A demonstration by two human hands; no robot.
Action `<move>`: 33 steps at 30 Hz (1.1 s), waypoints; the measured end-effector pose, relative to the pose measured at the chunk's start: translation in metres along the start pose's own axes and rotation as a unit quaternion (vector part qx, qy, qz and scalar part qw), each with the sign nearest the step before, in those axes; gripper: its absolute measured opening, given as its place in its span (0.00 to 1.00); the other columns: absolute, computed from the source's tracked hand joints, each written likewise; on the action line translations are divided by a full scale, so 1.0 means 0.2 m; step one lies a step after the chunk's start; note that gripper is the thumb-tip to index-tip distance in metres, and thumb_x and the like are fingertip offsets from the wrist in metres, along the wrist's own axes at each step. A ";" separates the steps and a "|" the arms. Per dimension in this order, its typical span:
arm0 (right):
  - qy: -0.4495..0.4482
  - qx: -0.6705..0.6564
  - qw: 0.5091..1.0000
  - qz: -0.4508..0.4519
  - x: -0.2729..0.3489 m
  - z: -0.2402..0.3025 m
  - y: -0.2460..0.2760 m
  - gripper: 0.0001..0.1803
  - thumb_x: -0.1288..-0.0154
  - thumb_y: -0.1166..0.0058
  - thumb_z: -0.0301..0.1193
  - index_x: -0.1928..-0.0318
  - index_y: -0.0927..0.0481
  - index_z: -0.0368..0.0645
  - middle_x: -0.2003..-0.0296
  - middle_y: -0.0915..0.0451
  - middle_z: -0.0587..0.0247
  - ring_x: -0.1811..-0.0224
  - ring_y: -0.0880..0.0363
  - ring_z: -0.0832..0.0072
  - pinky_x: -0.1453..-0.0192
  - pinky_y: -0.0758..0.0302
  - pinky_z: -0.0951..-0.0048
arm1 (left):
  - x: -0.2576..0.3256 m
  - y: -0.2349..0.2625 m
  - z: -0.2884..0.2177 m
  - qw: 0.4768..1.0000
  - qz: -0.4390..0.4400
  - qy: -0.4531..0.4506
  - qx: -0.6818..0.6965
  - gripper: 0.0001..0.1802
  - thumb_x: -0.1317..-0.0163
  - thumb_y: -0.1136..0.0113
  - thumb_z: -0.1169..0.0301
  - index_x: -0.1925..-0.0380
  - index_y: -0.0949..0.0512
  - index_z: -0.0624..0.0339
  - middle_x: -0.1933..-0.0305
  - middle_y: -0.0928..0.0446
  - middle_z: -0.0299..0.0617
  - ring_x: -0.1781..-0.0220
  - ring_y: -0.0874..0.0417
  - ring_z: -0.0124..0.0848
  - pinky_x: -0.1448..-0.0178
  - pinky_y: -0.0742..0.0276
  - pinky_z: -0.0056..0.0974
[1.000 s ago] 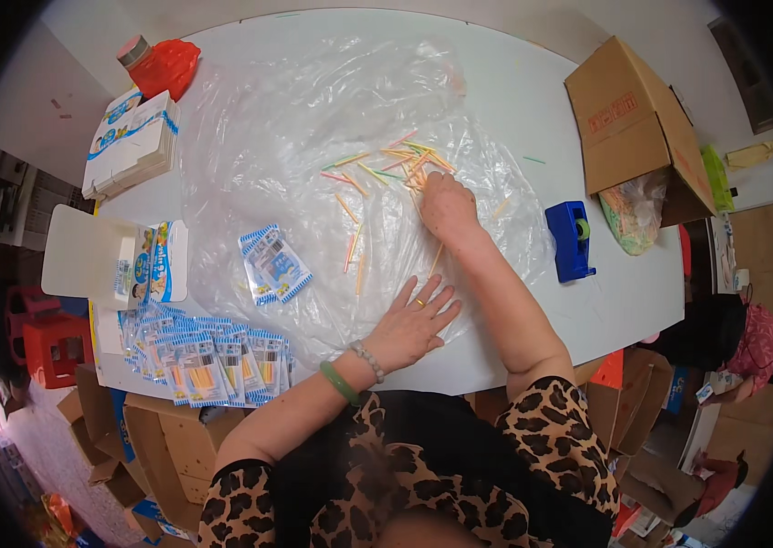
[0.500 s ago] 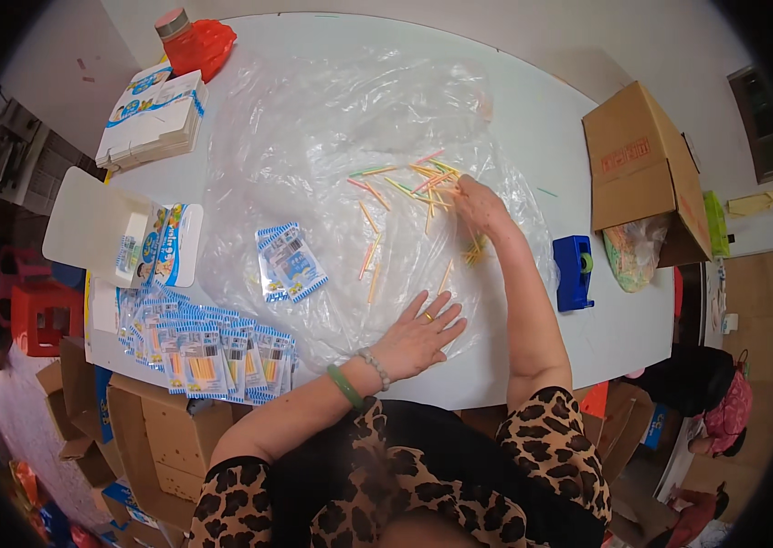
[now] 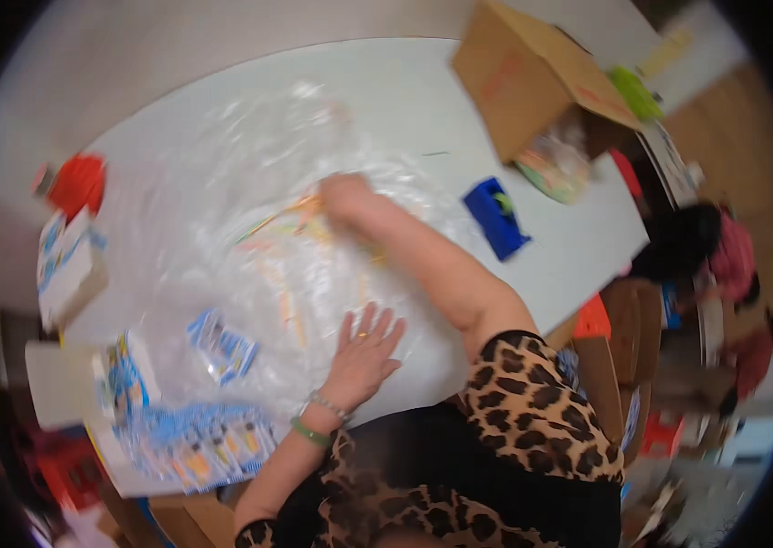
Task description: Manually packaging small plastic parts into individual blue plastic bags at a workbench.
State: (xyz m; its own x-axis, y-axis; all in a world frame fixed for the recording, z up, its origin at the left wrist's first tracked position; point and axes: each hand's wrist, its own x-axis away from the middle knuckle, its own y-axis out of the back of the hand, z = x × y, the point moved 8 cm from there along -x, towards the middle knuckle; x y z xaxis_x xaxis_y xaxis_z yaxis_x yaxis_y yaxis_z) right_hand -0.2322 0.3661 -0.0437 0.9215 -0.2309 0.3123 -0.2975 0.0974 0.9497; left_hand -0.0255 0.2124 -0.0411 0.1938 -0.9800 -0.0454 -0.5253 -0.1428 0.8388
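Thin sticks (image 3: 306,217) in yellow, orange, pink and green lie scattered on a crumpled clear plastic sheet (image 3: 222,183) in the middle of the table. My right hand (image 3: 345,194) is down at the far end of these sticks, touching or just over them; blur and the hand's own back hide its fingers. My left hand (image 3: 364,356), with a ring and two bracelets, rests flat on the near part of the sheet, fingers spread, holding nothing. Left of it on the sheet lie blue and white packets (image 3: 222,345).
Many filled packets (image 3: 195,447) pile up at the table's near left. Behind them stand an open white box (image 3: 62,384), a stack of flat cartons (image 3: 71,269) and a red-wrapped jar (image 3: 76,184). To the right are a blue tape dispenser (image 3: 494,219) and a cardboard box (image 3: 542,78).
The whole view has turned and shifted, so the table looks tilted, and it is blurred. My right hand stays at the sticks, which look drawn closer together; my left hand remains flat.
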 end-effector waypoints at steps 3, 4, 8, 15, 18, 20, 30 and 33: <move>0.018 -0.040 0.994 -0.097 0.01 0.04 0.00 0.15 0.43 0.53 0.27 0.56 0.21 0.40 0.56 0.19 0.49 0.52 0.20 0.58 0.48 0.25 0.61 | -0.01 -0.01 0.00 1.000 0.005 0.016 -0.011 0.36 0.43 0.41 0.61 0.34 0.40 0.51 0.30 0.42 0.46 0.25 0.51 0.46 0.26 0.62 0.55; 0.013 -0.044 0.994 -0.104 0.01 0.00 0.01 0.15 0.43 0.53 0.27 0.56 0.21 0.40 0.56 0.19 0.49 0.52 0.20 0.58 0.48 0.25 0.61 | -0.01 -0.01 0.02 0.999 0.010 0.036 -0.014 0.35 0.42 0.42 0.61 0.34 0.40 0.51 0.30 0.42 0.47 0.25 0.51 0.47 0.26 0.61 0.56; -0.068 -0.282 0.944 -0.158 0.00 -0.30 -0.08 0.15 0.35 0.62 0.29 0.54 0.25 0.35 0.56 0.21 0.45 0.52 0.21 0.53 0.45 0.28 0.59 | -0.02 0.00 0.00 0.999 -0.001 0.033 -0.012 0.35 0.41 0.43 0.61 0.34 0.40 0.51 0.30 0.42 0.47 0.25 0.52 0.47 0.26 0.62 0.55; 0.019 -0.576 0.792 -0.201 0.20 -0.35 0.13 0.09 0.36 0.55 0.31 0.70 0.28 0.38 0.73 0.27 0.66 0.69 0.29 0.78 0.59 0.29 0.72 | 0.01 -0.01 0.03 0.999 -0.023 0.031 -0.006 0.34 0.43 0.40 0.61 0.36 0.37 0.52 0.30 0.41 0.44 0.25 0.50 0.45 0.26 0.60 0.54; 0.084 -0.675 0.717 -0.152 0.42 -0.07 0.04 0.07 0.36 0.53 0.31 0.67 0.29 0.40 0.73 0.29 0.69 0.67 0.30 0.80 0.59 0.30 0.75 | 0.06 -0.01 0.16 0.967 -0.155 0.013 0.203 0.16 0.43 0.41 0.71 0.53 0.23 0.61 0.39 0.30 0.47 0.32 0.35 0.44 0.29 0.46 0.49; 0.121 -0.708 0.679 -0.152 0.52 0.05 -0.08 0.07 0.36 0.53 0.31 0.64 0.29 0.40 0.71 0.28 0.69 0.66 0.30 0.79 0.59 0.30 0.75 | 0.15 0.15 0.31 0.822 -0.284 0.258 0.422 0.12 0.43 0.41 0.74 0.58 0.23 0.65 0.43 0.26 0.50 0.40 0.26 0.42 0.38 0.32 0.40; 0.197 -0.489 0.829 -0.190 0.65 0.27 -0.13 0.07 0.37 0.56 0.29 0.62 0.28 0.39 0.62 0.24 0.47 0.57 0.25 0.50 0.55 0.29 0.56 | 0.14 0.40 0.30 0.908 -0.307 0.194 0.209 0.33 0.38 0.45 0.72 0.34 0.43 0.64 0.32 0.41 0.58 0.30 0.41 0.49 0.30 0.42 0.44; 0.136 -0.290 0.906 -0.277 0.50 0.13 -0.04 0.09 0.38 0.57 0.29 0.60 0.27 0.39 0.62 0.23 0.47 0.56 0.24 0.51 0.54 0.28 0.56 | 0.19 0.42 0.25 0.897 -0.379 0.184 0.134 0.30 0.40 0.44 0.73 0.38 0.38 0.67 0.33 0.42 0.63 0.31 0.41 0.54 0.31 0.42 0.46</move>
State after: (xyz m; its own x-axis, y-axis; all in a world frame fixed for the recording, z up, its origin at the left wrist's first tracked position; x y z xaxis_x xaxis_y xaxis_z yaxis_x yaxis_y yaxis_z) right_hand -0.1443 0.3172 -0.0186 0.9404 -0.1604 -0.2998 0.3373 0.5500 0.7640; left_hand -0.1039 0.1570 0.0001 0.8144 -0.4811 -0.3245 -0.2965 -0.8256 0.4801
